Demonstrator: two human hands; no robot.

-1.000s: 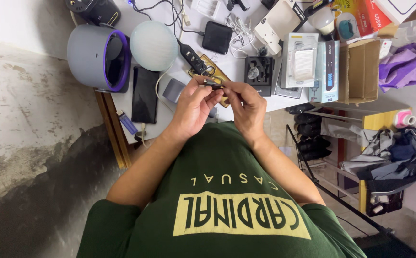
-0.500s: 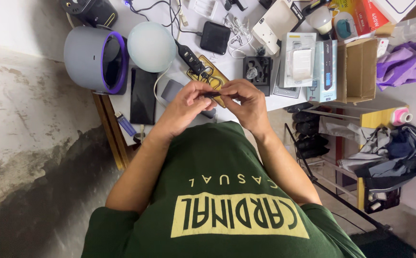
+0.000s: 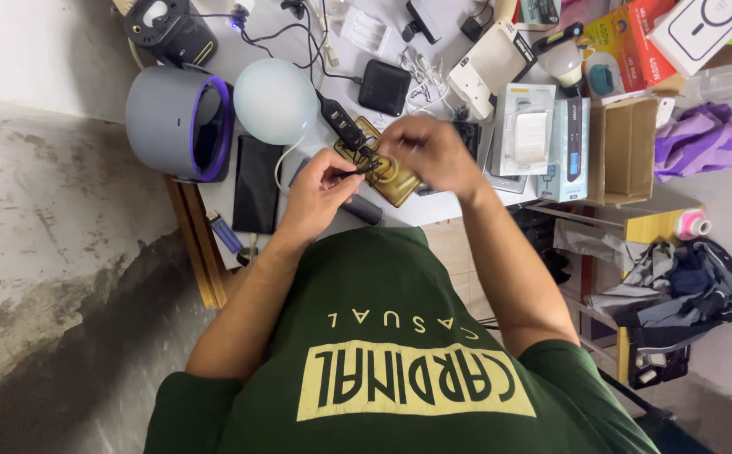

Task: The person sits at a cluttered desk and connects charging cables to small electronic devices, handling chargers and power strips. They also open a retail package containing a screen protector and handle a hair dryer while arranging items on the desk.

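My left hand (image 3: 319, 189) pinches a small black plug on a thin black cable (image 3: 357, 171), held just above a flat gold-coloured case (image 3: 397, 182) on the white table (image 3: 458, 203). My right hand (image 3: 435, 151) is blurred and hovers over the table a little further back, beyond the gold case, with its fingers curled. Whether it holds anything is unclear. A black multi-port hub (image 3: 343, 124) with cables lies right behind the plug.
A grey cylinder with a purple rim (image 3: 177, 122), a white dome lamp (image 3: 275, 101), a black phone (image 3: 256, 181) and a blue lighter (image 3: 224, 231) are at the left. Boxed accessories (image 3: 530, 118), a cardboard box (image 3: 626, 147) and purple cloth (image 3: 698, 139) crowd the right.
My hands have come apart. The right hand let go of the small black piece and moved away over the table; the left hand kept it and lowered it towards the gold case.
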